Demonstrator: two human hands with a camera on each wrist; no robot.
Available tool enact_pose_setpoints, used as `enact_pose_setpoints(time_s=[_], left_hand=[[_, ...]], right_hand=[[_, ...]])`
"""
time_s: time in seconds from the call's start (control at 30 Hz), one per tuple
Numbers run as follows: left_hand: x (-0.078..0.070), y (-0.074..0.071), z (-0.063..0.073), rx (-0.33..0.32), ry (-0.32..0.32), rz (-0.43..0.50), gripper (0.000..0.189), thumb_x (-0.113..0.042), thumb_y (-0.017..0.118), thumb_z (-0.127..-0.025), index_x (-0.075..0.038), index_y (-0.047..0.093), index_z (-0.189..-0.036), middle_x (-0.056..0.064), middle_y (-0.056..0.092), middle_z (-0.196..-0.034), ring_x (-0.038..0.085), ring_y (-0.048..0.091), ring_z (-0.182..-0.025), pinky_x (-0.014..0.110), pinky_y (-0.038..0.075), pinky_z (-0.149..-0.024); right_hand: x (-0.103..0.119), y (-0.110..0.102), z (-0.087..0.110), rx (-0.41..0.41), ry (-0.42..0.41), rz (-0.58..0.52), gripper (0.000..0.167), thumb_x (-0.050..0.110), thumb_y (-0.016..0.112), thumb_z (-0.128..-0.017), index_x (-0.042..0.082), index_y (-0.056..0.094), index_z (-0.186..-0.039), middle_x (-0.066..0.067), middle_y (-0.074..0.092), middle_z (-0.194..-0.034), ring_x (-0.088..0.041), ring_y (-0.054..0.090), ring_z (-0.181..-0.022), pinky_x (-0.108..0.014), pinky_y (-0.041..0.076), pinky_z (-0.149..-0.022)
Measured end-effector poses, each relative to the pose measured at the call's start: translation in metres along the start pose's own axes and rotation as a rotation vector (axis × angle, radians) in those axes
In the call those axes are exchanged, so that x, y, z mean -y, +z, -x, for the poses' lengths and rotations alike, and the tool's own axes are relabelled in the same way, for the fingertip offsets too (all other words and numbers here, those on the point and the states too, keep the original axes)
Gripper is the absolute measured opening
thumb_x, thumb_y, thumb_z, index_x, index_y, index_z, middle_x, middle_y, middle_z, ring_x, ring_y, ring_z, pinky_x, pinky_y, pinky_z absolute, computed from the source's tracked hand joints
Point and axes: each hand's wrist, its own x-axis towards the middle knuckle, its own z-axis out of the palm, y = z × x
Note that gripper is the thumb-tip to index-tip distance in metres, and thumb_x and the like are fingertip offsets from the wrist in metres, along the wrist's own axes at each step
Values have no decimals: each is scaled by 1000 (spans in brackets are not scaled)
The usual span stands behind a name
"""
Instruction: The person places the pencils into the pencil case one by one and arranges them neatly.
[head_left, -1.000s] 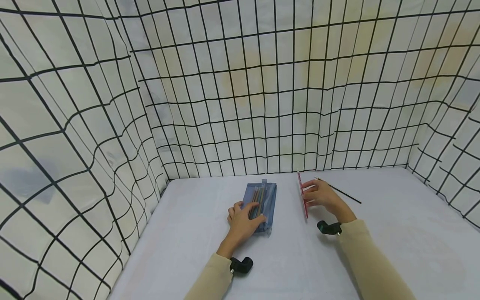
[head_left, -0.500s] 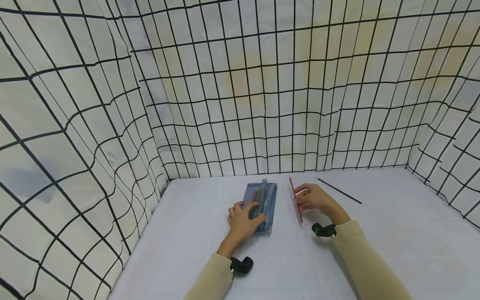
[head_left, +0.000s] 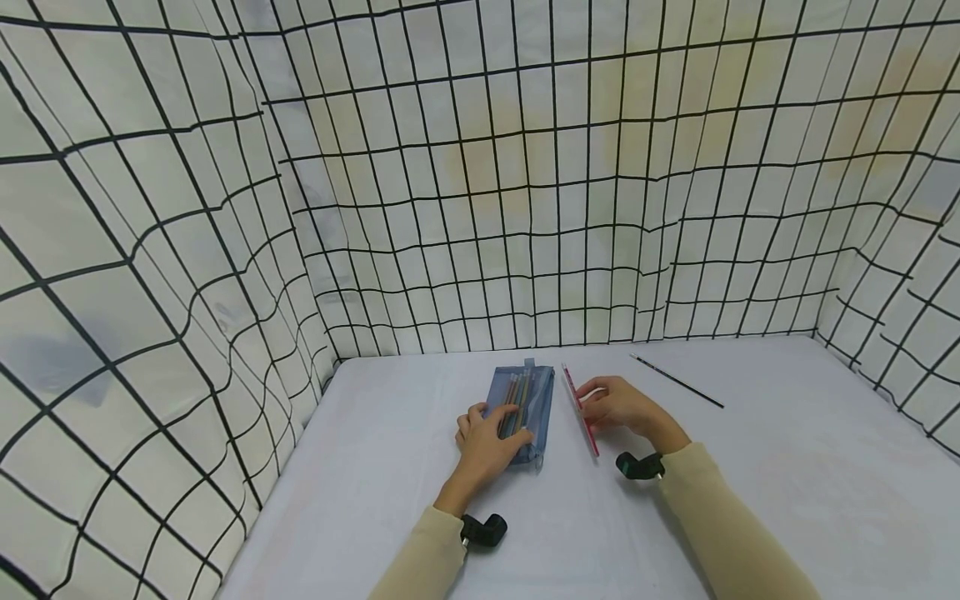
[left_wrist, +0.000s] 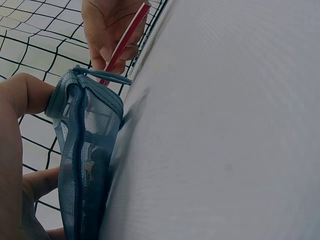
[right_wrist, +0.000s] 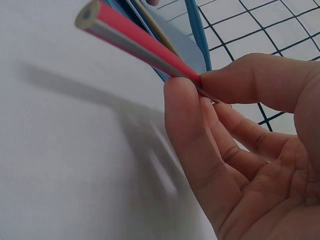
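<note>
A blue mesh pencil case (head_left: 542, 421) lies on the white table with several pencils showing inside. My left hand (head_left: 483, 446) holds the case, its fingers at the left side and its thumb near the close end; in the left wrist view the thumb presses the zippered end of the case (left_wrist: 95, 135). My right hand (head_left: 626, 408) pinches a pink-red pencil (head_left: 588, 429) with a silver stripe between thumb and finger, just right of the case. In the right wrist view the unsharpened end of the pencil (right_wrist: 135, 37) points to the upper left, and the case shows behind it.
A dark, thin pencil (head_left: 678, 382) lies slanted on the table (head_left: 570, 533), right of and beyond my right hand. Black netting (head_left: 480, 192) over white cloth rises at the back and both sides. A black wrist camera (head_left: 483, 531) sits on my left wrist.
My right hand has moved left and slightly nearer me with the pink-red pencil, coming close to the case; the pencil now leans more. The left hand and the case have stayed put.
</note>
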Motion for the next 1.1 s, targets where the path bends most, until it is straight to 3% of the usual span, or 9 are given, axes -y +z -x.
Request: enact_pose_setpoints(time_s=[0.53, 1.1], left_hand=[[0, 1, 0, -4, -5, -8, 56, -43, 72, -84, -23, 65, -135, 27, 34, -153, 43, 25, -135, 66, 22, -108], [2, 2, -1, -4, -8, -28, 55, -44, 72, -85, -23, 65, -135, 26, 34, -153, 42, 25, -135, 65, 23, -109]], right_hand=[[8, 13, 2, 63, 38, -30, 40, 6, 68, -88, -2, 62, -126, -10, 68, -97, -18, 64, -75, -29, 58, -68], [14, 36, -4, 11, 59, -134, 42, 6, 66, -90, -3, 59, -131, -11, 70, -104, -14, 66, -78, -27, 58, -69]])
